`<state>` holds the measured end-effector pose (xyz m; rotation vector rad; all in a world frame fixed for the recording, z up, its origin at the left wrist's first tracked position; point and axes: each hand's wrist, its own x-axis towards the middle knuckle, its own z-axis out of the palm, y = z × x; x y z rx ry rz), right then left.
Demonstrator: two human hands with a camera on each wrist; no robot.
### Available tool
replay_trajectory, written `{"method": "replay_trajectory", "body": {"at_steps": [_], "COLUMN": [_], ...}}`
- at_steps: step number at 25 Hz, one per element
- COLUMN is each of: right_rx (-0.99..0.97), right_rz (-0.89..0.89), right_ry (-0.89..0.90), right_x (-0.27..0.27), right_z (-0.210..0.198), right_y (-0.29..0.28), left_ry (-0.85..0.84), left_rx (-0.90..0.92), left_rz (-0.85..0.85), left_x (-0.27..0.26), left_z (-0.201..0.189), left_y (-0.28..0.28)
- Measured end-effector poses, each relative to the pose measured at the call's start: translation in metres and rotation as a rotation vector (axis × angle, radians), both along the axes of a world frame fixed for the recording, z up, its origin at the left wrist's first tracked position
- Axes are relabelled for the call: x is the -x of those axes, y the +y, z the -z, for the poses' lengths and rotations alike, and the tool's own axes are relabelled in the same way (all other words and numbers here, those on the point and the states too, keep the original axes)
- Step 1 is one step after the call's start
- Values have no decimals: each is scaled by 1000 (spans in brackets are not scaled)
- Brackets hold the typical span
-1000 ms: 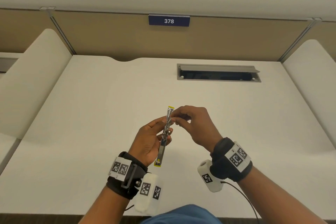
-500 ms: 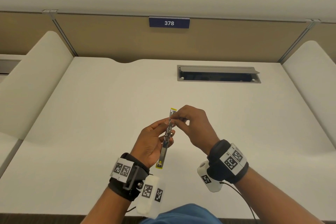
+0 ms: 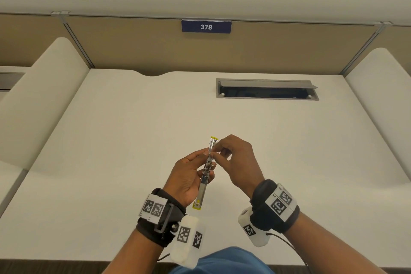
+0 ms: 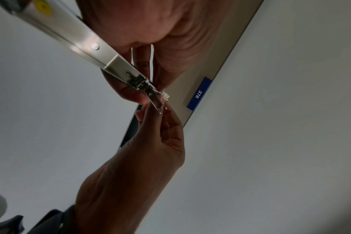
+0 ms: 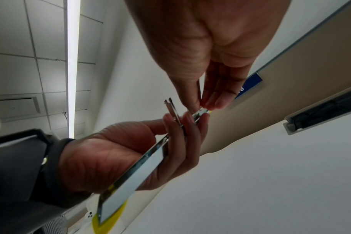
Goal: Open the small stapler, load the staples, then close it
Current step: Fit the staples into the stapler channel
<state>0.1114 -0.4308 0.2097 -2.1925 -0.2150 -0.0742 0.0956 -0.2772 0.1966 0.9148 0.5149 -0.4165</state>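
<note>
Head view, item one: small stapler (image 3: 205, 176), metal with yellow ends, swung fully open into one long strip and held above the tabletop (image 3: 111, 140), clear of it.

Item two: left hand (image 3: 186, 176), fingers curled round the stapler's middle near the hinge, thumb on the side facing the person; the strip's near yellow end juts out below the palm.

Item three: right hand (image 3: 235, 162), just beyond the left hand's fingertips, thumb and forefinger pinching at the far half of the strip. Right wrist view shows the pinch (image 5: 202, 104) closed on the metal channel near its yellow tip. Whether a strip of staples sits between those fingers cannot be told; none is plainly visible.

Step judged in hand: seating staples in the open channel. To do it well, the left hand should keep the hinge steady and the channel facing up, while the right hand lays the staples legs down, flush along the rail, before the halves are folded together.

Other entry: number plate 378 (image 3: 206, 26) on the partition beyond both hands.
</note>
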Motion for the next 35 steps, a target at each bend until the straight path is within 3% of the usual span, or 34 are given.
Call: {"method": "replay_trajectory", "body": {"at_steps": [4, 8, 11, 17, 26, 29, 35], "right_rx": [-5, 312, 422, 523, 399, 245, 262], "right_rz": [-39, -193, -272, -233, -6, -71, -170], "right_ry": [-104, -283, -360, -436, -383, -379, -393], "right_x": [5, 12, 15, 11, 17, 31, 44], "right_z": [3, 7, 6, 1, 5, -2, 8], "right_y": [-4, -19, -25, -31, -28, -24, -9], "left_ry": [27, 27, 22, -3, -5, -23, -41], "left_rx": [15, 0, -13, -78, -75, -64, -127], "left_rz": [1, 9, 24, 76, 87, 52, 38], "left_x": [1, 2, 3, 8, 13, 12, 10], "left_z": [0, 1, 2, 5, 5, 5, 8], "left_y": [0, 3, 3, 1, -1, -1, -5]}}
